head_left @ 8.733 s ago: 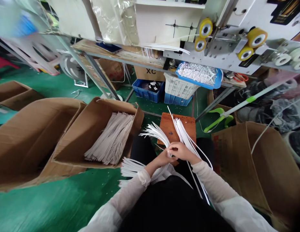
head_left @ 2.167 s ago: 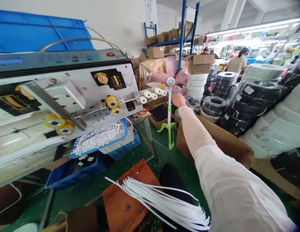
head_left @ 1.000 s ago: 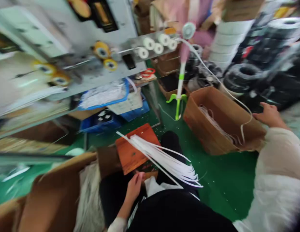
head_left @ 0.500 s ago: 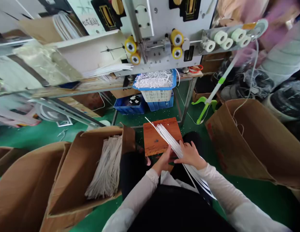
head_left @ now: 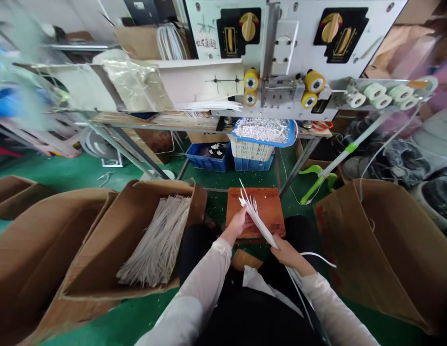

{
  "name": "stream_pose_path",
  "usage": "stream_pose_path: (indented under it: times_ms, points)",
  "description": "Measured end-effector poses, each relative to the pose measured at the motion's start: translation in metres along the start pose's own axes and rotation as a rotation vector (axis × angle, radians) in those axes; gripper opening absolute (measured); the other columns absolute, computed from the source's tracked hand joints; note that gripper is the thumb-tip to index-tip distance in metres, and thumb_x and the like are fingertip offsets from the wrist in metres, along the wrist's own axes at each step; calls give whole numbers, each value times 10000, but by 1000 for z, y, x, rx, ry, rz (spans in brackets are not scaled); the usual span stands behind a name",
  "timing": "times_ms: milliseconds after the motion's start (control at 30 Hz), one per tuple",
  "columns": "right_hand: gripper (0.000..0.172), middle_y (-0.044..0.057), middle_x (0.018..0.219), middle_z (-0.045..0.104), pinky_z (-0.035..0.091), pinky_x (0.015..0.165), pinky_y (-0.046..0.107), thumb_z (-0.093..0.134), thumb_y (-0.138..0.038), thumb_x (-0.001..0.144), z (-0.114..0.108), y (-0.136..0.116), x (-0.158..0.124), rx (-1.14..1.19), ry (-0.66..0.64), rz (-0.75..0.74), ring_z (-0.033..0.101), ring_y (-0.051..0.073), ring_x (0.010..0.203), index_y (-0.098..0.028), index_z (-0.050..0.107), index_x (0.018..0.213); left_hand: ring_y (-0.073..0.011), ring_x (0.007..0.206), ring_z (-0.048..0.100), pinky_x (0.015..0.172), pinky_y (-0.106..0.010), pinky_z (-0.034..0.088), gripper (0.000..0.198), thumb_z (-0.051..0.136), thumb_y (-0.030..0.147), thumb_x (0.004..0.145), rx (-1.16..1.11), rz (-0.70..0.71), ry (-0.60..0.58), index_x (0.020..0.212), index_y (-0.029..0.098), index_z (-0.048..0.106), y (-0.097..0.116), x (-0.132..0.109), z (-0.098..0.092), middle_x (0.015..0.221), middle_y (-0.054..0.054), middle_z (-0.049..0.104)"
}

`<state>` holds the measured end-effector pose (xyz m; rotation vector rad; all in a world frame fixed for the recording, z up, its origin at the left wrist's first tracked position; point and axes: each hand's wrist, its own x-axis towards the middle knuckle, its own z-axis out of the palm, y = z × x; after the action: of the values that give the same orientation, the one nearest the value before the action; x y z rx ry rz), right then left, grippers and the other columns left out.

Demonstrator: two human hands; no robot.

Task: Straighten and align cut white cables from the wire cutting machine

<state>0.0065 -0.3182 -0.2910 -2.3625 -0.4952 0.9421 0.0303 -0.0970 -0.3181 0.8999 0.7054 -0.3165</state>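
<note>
A bundle of long white strips slants across my lap, its far ends fanned out over a reddish wooden stool. My left hand is closed around the bundle near those far ends. Lower down, my right hand grips the same strips, fingers wrapped round them. One strip sticks out to the right past my right wrist, and others trail down beside my forearm. To my left an open cardboard box holds a pile of similar white strips.
Ahead stands a machine panel with yellow rollers and white rollers. Beneath it, a blue-rimmed basket holds white bits. A large cardboard box stands right, near a green-footed stand.
My right hand has gone from spread fingers on the strips to a closed grip lower down. The bundle is gathered tighter and steeper. The view has swung left.
</note>
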Motion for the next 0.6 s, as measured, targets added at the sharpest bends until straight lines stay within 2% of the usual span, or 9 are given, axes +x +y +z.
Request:
stream_pose_path:
  times_ms: [133, 233, 333, 400, 467, 533, 600]
  points:
    - [373, 32, 870, 634, 416, 549, 225, 451, -161, 841, 6, 7, -1, 239, -86, 5, 525, 102, 519, -168, 498, 1211, -199, 725, 668, 731, -332, 548, 408, 398, 468, 972, -83, 42, 94, 974, 101, 574, 51, 36, -9, 832, -124, 672]
    - [444, 60, 943, 633, 422, 523, 235, 475, -182, 827, 10, 8, -4, 278, -115, -22, 516, 102, 508, -173, 484, 1271, -215, 762, 677, 735, -372, 552, 386, 459, 464, 956, -83, 32, 97, 962, 96, 579, 79, 49, -10, 858, -124, 673]
    - [410, 60, 923, 634, 453, 572, 249, 506, -181, 809, 14, 12, -6, 262, -89, -61, 558, 130, 579, -171, 529, 1218, -183, 768, 655, 747, -372, 546, 292, 536, 393, 941, -40, 66, 138, 953, 108, 599, 98, 48, -5, 851, -68, 657]
    - [355, 54, 891, 630, 451, 567, 241, 508, -168, 800, 15, 15, -4, 259, -78, -73, 564, 133, 594, -161, 557, 1151, -154, 728, 632, 726, -343, 542, 235, 562, 343, 934, -23, 142, 177, 913, 113, 605, 111, 40, 0, 791, -29, 630]
    - [321, 44, 843, 612, 418, 496, 225, 501, -153, 790, 15, 18, -2, 270, -99, -51, 535, 118, 537, -142, 559, 1106, -139, 671, 615, 684, -315, 538, 197, 565, 295, 932, -30, 259, 203, 852, 117, 588, 128, 25, 4, 699, 3, 587]
    - [298, 17, 756, 576, 369, 428, 214, 508, -150, 783, 12, 19, 1, 302, -146, -9, 483, 99, 466, -119, 553, 1076, -125, 609, 600, 636, -283, 529, 183, 527, 247, 942, -59, 404, 215, 802, 131, 548, 152, 1, 3, 606, 32, 530]
    - [285, -14, 684, 536, 339, 399, 208, 544, -180, 786, 7, 18, 2, 355, -199, 16, 446, 86, 430, -109, 549, 1062, -91, 522, 552, 568, -219, 494, 194, 448, 205, 963, -95, 564, 224, 785, 151, 500, 182, -34, -5, 532, 61, 466]
